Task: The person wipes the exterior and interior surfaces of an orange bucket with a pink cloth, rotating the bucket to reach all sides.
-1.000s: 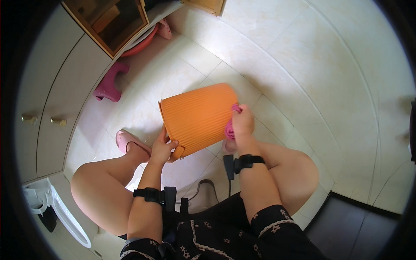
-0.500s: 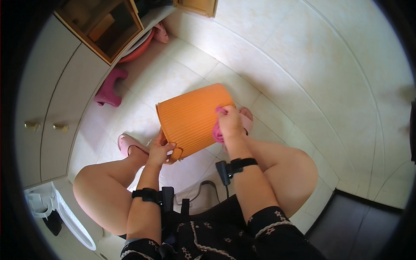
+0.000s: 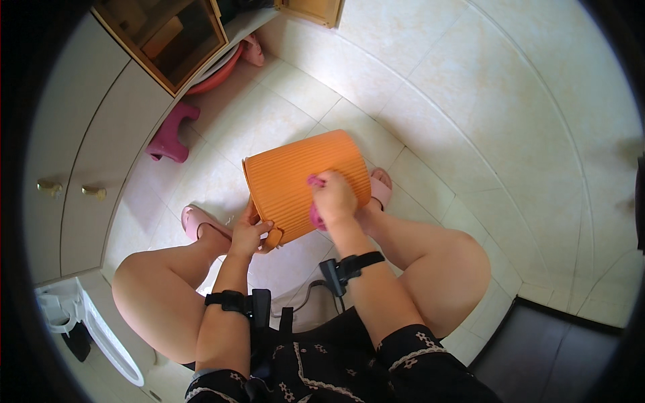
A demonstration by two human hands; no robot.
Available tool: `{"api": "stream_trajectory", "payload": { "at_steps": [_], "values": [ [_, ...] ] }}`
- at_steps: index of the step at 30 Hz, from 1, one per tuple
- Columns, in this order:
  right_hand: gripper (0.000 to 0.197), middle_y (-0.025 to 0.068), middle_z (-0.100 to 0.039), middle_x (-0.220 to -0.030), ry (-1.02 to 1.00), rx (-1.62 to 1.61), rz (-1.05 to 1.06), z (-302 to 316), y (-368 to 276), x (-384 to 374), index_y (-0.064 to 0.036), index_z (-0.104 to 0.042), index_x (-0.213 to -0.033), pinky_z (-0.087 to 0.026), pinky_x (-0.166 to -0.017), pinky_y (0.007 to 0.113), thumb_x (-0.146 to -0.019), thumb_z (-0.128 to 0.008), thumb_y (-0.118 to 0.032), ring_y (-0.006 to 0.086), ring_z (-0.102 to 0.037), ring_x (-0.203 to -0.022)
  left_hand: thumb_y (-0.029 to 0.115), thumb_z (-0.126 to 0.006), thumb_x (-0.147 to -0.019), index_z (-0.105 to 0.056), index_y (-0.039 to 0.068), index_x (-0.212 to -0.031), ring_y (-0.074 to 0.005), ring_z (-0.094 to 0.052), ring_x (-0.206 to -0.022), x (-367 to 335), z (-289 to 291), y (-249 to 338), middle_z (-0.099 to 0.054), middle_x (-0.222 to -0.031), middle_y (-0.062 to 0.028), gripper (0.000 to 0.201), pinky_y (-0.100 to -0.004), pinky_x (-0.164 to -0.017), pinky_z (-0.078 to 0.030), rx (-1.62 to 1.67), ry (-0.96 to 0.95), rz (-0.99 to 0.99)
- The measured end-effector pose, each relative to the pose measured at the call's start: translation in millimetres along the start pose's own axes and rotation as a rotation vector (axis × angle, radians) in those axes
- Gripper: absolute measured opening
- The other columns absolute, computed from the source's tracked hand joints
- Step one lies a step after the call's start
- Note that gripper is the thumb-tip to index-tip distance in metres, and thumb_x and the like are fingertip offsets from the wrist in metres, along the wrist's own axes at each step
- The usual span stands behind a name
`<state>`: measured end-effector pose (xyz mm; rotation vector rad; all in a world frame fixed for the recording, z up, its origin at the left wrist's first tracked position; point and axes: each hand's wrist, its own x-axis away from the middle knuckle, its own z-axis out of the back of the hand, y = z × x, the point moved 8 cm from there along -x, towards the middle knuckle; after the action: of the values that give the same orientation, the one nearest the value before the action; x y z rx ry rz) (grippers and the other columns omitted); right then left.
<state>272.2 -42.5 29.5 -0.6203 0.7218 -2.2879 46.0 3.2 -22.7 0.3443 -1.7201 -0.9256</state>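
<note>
An orange ribbed bin [image 3: 289, 178] lies tilted on its side between my feet, its rim end toward the left and its rounded base toward the right. My left hand [image 3: 248, 232] grips the rim end, the thumb beside a small orange tab [image 3: 273, 238] and the other fingers partly hidden behind the rim. Bunched in my right hand [image 3: 336, 199] is a pink cloth [image 3: 318, 216], pressed against the ribbed side near the middle. The right fingers are closed round the cloth and slightly blurred.
Pink slippers [image 3: 198, 221] are on my feet at either side of the bin. A pink stool [image 3: 174, 134] stands by the cabinet [image 3: 127, 134] on the left. Pale wall tiles [image 3: 463, 101] rise at the right, with a dark flat panel [image 3: 544, 349] at lower right.
My right hand has slid the pink cloth leftward along the bin's side, from near the base toward the middle. My left hand and the bin have hardly moved.
</note>
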Motion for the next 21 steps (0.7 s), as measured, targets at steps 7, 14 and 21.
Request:
{"api": "stream_trajectory", "payload": {
  "at_steps": [7, 14, 21],
  "values": [
    [0.013, 0.0066, -0.062, -0.100, 0.165, 0.125, 0.057, 29, 16, -4, -0.0155, -0.067, -0.095, -0.051, -0.070, 0.042, -0.084, -0.060, -0.018, 0.0288, -0.063, -0.089, -0.012, -0.057, -0.079, -0.024, 0.027, -0.150, -0.0232, -0.051, -0.117, -4, -7, -1, -0.050, -0.134, -0.0131, 0.088, -0.0403, -0.081, -0.052, 0.028, -0.049, -0.040],
    [0.015, 0.0041, -0.060, -0.094, 0.093, 0.136, 0.531, -28, -47, 47, -0.0154, -0.067, -0.093, -0.051, -0.067, 0.041, -0.080, -0.060, -0.014, 0.0268, -0.063, -0.083, -0.010, -0.060, -0.079, -0.023, 0.029, -0.150, -0.0245, -0.054, -0.112, -12, 6, -7, -0.050, -0.132, -0.0164, 0.089, -0.0402, -0.075, -0.054, -0.018, -0.030, -0.055],
    [0.010, 0.0047, -0.062, -0.091, 0.227, -0.038, 0.288, 35, 16, -12, -0.0180, -0.072, -0.091, -0.049, -0.071, 0.036, -0.085, -0.064, -0.019, 0.0258, -0.061, -0.083, -0.011, -0.061, -0.078, -0.023, 0.031, -0.150, -0.0245, -0.054, -0.112, -2, -5, 1, -0.050, -0.132, -0.0190, 0.092, -0.0397, -0.075, -0.054, 0.034, -0.005, -0.032]
  ]
}}
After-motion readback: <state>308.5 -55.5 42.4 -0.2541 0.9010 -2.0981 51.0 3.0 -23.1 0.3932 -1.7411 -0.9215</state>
